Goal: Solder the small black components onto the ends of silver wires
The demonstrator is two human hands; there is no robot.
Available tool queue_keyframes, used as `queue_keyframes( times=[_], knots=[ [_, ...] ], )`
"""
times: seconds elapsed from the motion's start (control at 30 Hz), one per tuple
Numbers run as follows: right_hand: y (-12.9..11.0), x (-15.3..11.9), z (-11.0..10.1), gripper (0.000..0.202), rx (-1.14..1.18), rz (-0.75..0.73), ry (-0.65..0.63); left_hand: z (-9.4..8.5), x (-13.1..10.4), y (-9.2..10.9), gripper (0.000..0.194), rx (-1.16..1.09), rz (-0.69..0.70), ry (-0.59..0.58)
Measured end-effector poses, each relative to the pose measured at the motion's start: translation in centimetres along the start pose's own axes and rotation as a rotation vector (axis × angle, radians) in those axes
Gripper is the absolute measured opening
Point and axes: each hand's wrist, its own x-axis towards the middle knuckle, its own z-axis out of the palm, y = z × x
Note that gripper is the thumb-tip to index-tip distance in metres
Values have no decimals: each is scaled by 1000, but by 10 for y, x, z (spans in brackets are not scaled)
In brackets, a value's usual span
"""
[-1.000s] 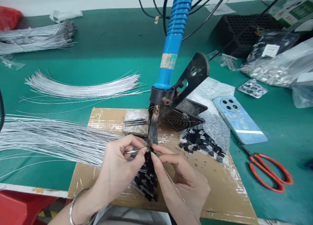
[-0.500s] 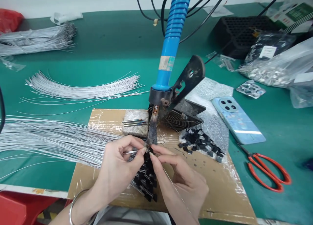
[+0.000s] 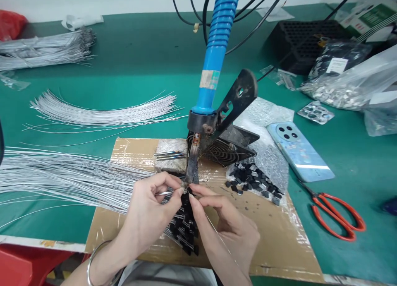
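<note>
My left hand (image 3: 155, 211) is pinched just below the tip of a blue-handled soldering iron (image 3: 209, 79), with a thin metal rod between its fingers. Facing it, my right hand (image 3: 225, 226) pinches a thin wire (image 3: 217, 232) that runs back across the palm. The fingertips nearly meet, and they hide the small part at the iron's tip. Beneath them lies a bundle of wires with black ends (image 3: 182, 230) on the cardboard (image 3: 273, 240). Long silver wires (image 3: 77, 176) stretch left from there.
Behind the hands stand a black iron holder (image 3: 228, 149) and a pale block (image 3: 171, 153) with thin rods. Rightward are black pieces (image 3: 254, 180), a blue phone (image 3: 300, 151) and red-handled scissors (image 3: 338, 217). Another wire bundle (image 3: 105, 112) lies at the back left.
The view has shifted slightly, moving the surroundings a little left in the picture. Both hands keep almost the same pinch beneath the iron's tip.
</note>
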Motion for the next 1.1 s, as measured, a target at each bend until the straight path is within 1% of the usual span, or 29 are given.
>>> queue_keyframes(
  times=[0.1, 0.17, 0.23, 0.27, 0.3, 0.37, 0.4, 0.47, 0.53, 0.6, 0.67, 0.77, 0.9, 0.97, 1.03, 1.1],
  knots=[
    [0, -1, -1, 13, 51, 63, -5, 0, 0, -4, 14, -7, -5, -24],
    [0, 1, -6, 9, 25, 127, 75, -1, -2, -7, 14, -2, -15, -30],
    [3, 4, -17, 9, -14, 175, 205, -3, -4, -10, 13, 3, -26, -32],
    [5, 7, -25, 12, 15, 195, 234, -4, -5, -11, 13, 0, -30, -35],
    [8, 9, -33, 20, 107, 205, 263, -5, -6, -11, 13, -5, -36, -41],
    [15, 12, -49, 32, 338, 250, 255, -8, -8, -12, 13, -20, -43, -57],
    [19, 13, -56, 40, 402, 284, 279, -9, -9, -13, 13, -24, -46, -68],
    [26, 12, -67, 47, 424, 337, 318, -11, -9, -13, 15, -24, -53, -86],
    [34, 8, -73, 42, 377, 329, 328, -12, -8, -14, 16, -14, -58, -96],
    [40, 3, -74, 36, 317, 291, 307, -13, -8, -14, 17, -5, -66, -97],
    [43, 0, -74, 35, 249, 288, 293, -13, -8, -13, 17, -6, -72, -100],
    [45, 0, -72, 48, 120, 303, 298, -13, -9, -13, 18, -12, -77, -99],
    [49, 4, -75, 55, -79, 206, 349, -13, -10, -15, 19, -10, -86, -95],
    [52, 5, -78, 59, -205, 190, 367, -13, -10, -15, 20, 0, -93, -101],
    [56, 5, -81, 64, -296, 205, 350, -13, -9, -16, 21, 14, -93, -104],
    [58, 4, -82, 65, -301, 223, 320, -13, -10, -17, 21, 37, -82, -106]
  ],
)
